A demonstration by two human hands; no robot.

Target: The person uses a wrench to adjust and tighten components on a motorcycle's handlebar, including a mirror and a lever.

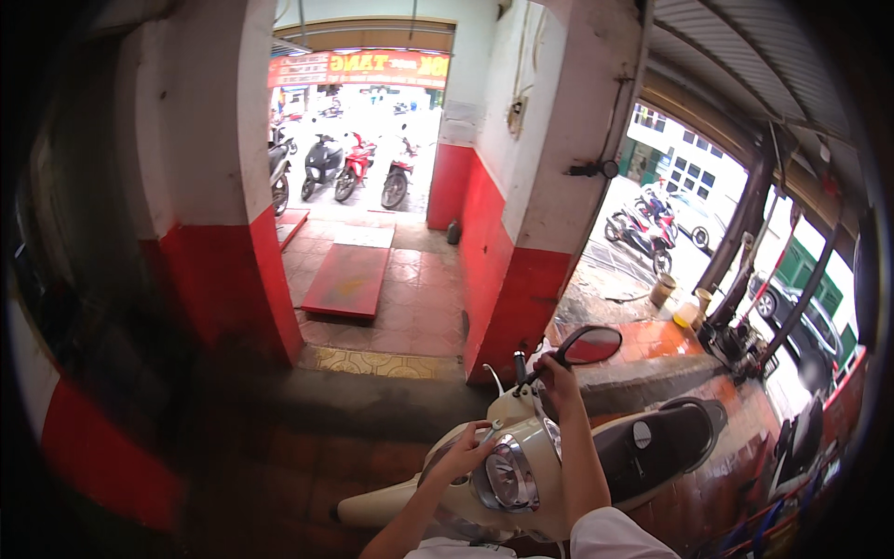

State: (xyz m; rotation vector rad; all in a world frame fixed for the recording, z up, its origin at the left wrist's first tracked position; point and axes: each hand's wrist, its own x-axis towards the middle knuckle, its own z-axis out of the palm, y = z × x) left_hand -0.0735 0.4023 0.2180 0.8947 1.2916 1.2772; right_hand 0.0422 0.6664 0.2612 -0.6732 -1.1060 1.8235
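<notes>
A cream scooter (521,424) stands just below me, its round headlight (507,473) facing up and its black seat (656,445) to the right. My left hand (461,455) rests on the front cover beside the headlight and holds a small silver wrench (490,430). My right hand (557,373) is closed around the black stem of the scooter's mirror (589,345), which sticks up to the right. Both forearms come in from the lower edge.
A red-and-white pillar (219,233) stands to the left and another (535,214) just behind the scooter. A red flat platform (349,278) lies on the tiled floor between them. Motorbikes (358,166) are parked at the back. Buckets (663,291) and machinery (740,345) stand at right.
</notes>
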